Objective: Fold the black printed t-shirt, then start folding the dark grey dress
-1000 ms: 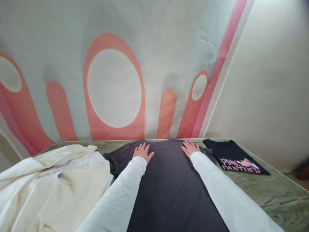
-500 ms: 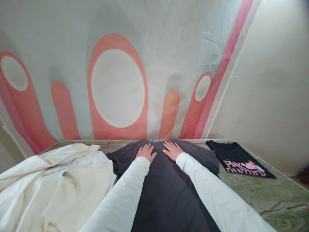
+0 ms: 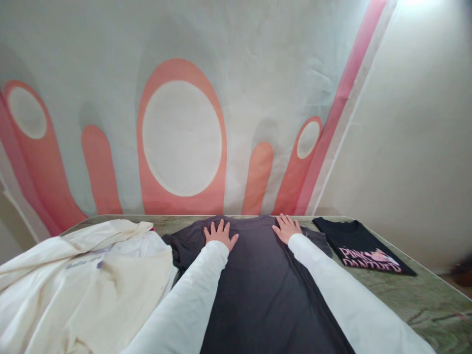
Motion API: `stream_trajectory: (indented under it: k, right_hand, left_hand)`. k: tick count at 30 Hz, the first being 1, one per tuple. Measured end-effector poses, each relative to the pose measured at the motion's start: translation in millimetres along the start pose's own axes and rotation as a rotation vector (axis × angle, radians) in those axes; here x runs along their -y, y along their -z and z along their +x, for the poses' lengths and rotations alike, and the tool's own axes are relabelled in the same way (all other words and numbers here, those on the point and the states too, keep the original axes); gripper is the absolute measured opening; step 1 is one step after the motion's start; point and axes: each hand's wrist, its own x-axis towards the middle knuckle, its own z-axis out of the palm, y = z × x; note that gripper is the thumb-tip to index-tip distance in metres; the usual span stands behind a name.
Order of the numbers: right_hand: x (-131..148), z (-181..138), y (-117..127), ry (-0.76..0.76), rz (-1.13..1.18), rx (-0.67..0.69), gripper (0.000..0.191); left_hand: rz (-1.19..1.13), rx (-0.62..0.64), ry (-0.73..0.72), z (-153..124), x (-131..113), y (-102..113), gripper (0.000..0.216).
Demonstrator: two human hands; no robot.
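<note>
A dark grey T-shirt (image 3: 258,290) lies spread out in front of me, its neck end towards the far edge of the table. On its upper left part rests my left hand (image 3: 220,235), palm down with the fingers spread. My right hand (image 3: 286,229) lies flat on the upper right part near the shoulder, fingers apart. Neither hand grips the cloth. My white sleeves cover part of the shirt's sides, and the right sleeve of the T-shirt is partly hidden behind my forearm.
Left of the T-shirt is a heap of cream and white shirts (image 3: 121,275). A folded black T-shirt (image 3: 363,246) with pink lettering lies at the right on the wood-patterned table (image 3: 416,295). Behind the table rises a wall with a pink and grey printed sheet (image 3: 243,98).
My right hand has slid outward to the right across the T-shirt towards its shoulder. The left hand has shifted slightly left, its fingers more spread.
</note>
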Motion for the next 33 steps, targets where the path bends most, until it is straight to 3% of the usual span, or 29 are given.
stream_trajectory:
  k: [6,11,17,24,28,33]
  right_hand:
    - [35,-9,-4,0.122,0.051,0.063,0.056]
    - [27,-5,-9,0.0,0.05,0.008,0.062]
    - [21,-3,-12,-0.023,0.025,0.008,0.063]
    - [21,-1,-15,-0.011,0.038,-0.011,0.063]
    - [20,-1,-16,-0.008,0.029,-0.022,0.062]
    - [18,-1,-17,-0.006,0.008,-0.019,0.061]
  left_hand:
    - [-0.006,0.0,-0.004,1,0,-2,0.069]
    - [-0.008,0.004,-0.015,6,19,-2,0.073]
    - [-0.013,0.001,0.212,11,49,8,0.064]
    - [-0.009,0.036,0.392,16,94,38,0.034]
    - [0.02,0.054,0.491,13,121,46,0.043]
    - [0.02,0.03,0.503,1,134,48,0.046]
